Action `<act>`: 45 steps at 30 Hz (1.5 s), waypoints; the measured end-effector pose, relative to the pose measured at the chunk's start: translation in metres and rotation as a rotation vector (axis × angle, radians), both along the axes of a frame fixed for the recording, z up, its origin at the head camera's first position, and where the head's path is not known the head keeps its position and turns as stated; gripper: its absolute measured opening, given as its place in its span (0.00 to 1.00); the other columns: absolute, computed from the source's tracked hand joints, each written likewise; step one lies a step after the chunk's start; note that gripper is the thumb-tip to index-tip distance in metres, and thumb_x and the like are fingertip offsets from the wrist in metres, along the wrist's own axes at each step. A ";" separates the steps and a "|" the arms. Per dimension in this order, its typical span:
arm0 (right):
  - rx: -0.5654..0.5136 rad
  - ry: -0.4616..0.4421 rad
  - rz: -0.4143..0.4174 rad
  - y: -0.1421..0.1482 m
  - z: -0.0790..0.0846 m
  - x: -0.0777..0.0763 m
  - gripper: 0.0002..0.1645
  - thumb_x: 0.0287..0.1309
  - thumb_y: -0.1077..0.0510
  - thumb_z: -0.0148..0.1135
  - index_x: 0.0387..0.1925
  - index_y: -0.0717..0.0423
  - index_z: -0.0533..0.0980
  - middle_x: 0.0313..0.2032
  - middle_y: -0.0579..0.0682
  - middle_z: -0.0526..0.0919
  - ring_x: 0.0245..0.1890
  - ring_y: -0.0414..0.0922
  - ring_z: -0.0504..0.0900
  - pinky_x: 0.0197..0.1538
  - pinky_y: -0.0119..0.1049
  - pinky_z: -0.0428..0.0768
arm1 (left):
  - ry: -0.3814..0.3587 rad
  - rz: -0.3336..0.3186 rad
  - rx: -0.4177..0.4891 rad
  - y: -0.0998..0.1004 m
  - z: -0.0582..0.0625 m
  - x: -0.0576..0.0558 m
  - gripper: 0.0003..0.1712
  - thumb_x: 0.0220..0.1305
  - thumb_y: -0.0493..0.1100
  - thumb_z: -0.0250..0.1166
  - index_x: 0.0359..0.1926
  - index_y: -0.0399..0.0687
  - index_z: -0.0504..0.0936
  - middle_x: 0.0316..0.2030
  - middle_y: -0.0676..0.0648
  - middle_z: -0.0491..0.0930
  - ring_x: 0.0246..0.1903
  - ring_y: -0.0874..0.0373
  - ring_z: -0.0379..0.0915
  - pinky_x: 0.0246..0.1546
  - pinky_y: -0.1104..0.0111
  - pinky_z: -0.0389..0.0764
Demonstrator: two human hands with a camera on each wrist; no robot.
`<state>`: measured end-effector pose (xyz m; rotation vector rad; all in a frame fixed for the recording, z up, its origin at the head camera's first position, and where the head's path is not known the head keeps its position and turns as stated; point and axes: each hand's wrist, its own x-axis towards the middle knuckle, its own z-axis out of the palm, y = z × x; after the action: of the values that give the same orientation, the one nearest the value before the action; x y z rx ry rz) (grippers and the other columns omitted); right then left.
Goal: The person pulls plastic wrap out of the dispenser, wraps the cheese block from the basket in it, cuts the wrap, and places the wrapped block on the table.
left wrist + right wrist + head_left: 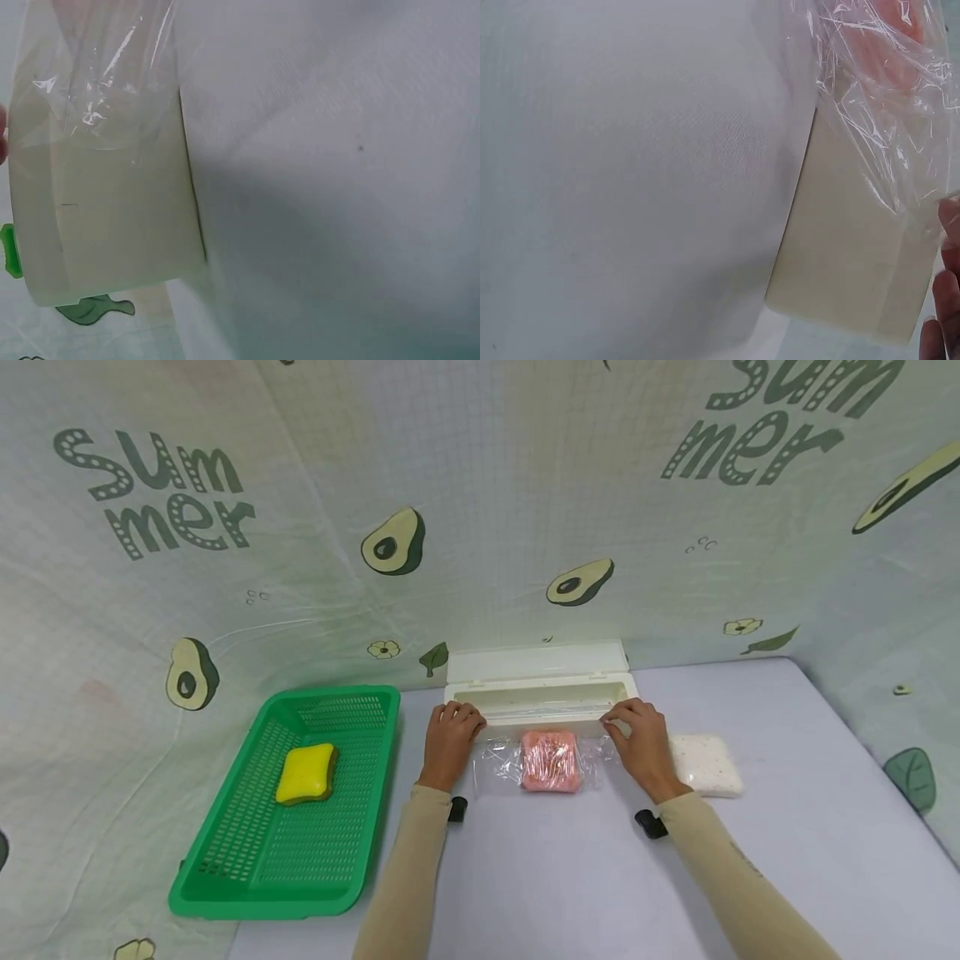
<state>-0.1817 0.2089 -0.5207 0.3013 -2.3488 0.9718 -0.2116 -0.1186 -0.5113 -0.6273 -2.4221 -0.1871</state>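
A white cling film dispenser box [540,724] stands with its lid [540,662] raised at the table's back. Clear cling film [498,762] runs down over its front. Partly covered by the film, a pink sponge-like block [550,762] lies before the box; film also shows in the left wrist view [97,97]. At the box's left front corner, my left hand [450,739] pinches the film edge; only a fingertip [2,135] shows in the left wrist view. My right hand [639,739] pinches the film near the right corner, its fingers [949,255] at the right wrist view's edge.
To the left stands a green perforated basket [375,810] holding a yellow sponge [307,772]. A white speckled block [705,765] lies beyond my right wrist. Behind the table [562,877] hangs a printed curtain [480,468].
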 end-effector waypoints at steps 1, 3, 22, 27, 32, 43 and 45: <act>-0.004 0.003 0.003 0.000 0.001 0.000 0.10 0.50 0.77 0.76 0.32 0.64 0.86 0.38 0.60 0.84 0.40 0.62 0.79 0.49 0.59 0.72 | 0.000 -0.003 0.001 0.000 0.000 0.000 0.04 0.64 0.45 0.75 0.36 0.52 0.91 0.38 0.54 0.87 0.45 0.53 0.79 0.53 0.58 0.78; -0.008 0.004 0.008 0.000 0.001 0.002 0.10 0.50 0.78 0.76 0.32 0.64 0.86 0.37 0.60 0.84 0.39 0.62 0.79 0.47 0.57 0.72 | -0.007 -0.017 0.011 0.000 -0.001 0.002 0.03 0.64 0.45 0.75 0.36 0.51 0.90 0.38 0.53 0.87 0.45 0.52 0.79 0.53 0.57 0.78; 0.220 -0.056 0.284 0.021 -0.003 0.018 0.16 0.45 0.79 0.78 0.29 0.56 0.90 0.32 0.46 0.82 0.38 0.50 0.81 0.43 0.48 0.78 | -0.193 -0.183 -0.073 -0.014 -0.004 0.030 0.14 0.59 0.32 0.77 0.42 0.56 0.94 0.37 0.53 0.83 0.41 0.55 0.73 0.53 0.61 0.76; 0.407 -0.071 0.266 0.024 -0.001 0.019 0.15 0.43 0.74 0.81 0.29 0.52 0.91 0.34 0.45 0.82 0.42 0.51 0.81 0.48 0.53 0.77 | -0.192 -0.178 -0.164 -0.019 -0.007 0.034 0.17 0.58 0.31 0.77 0.43 0.58 0.95 0.38 0.53 0.81 0.44 0.56 0.73 0.58 0.62 0.77; 0.617 -0.076 0.295 0.025 -0.002 0.022 0.15 0.51 0.73 0.77 0.35 0.51 0.93 0.37 0.47 0.82 0.43 0.50 0.79 0.52 0.52 0.79 | -0.151 -0.169 -0.324 -0.019 -0.009 0.040 0.17 0.59 0.34 0.78 0.45 0.60 0.95 0.40 0.53 0.82 0.44 0.56 0.72 0.58 0.64 0.76; 0.494 -0.125 0.362 0.035 0.004 0.044 0.25 0.53 0.75 0.72 0.53 0.58 0.87 0.48 0.53 0.88 0.47 0.55 0.85 0.47 0.53 0.81 | -0.201 -0.107 -0.350 -0.019 0.001 0.064 0.21 0.63 0.39 0.77 0.57 0.61 0.90 0.44 0.57 0.90 0.50 0.56 0.79 0.61 0.62 0.77; 0.441 -0.099 0.331 0.033 0.008 0.047 0.25 0.53 0.73 0.75 0.53 0.58 0.87 0.50 0.54 0.86 0.47 0.56 0.84 0.47 0.55 0.82 | -0.190 -0.095 -0.311 -0.017 0.006 0.067 0.22 0.65 0.42 0.76 0.59 0.60 0.88 0.46 0.55 0.90 0.51 0.55 0.80 0.61 0.61 0.78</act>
<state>-0.1351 0.2415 -0.5123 0.8531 -2.6437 0.6049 -0.1445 -0.1357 -0.5055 -0.8997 -2.6311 0.0992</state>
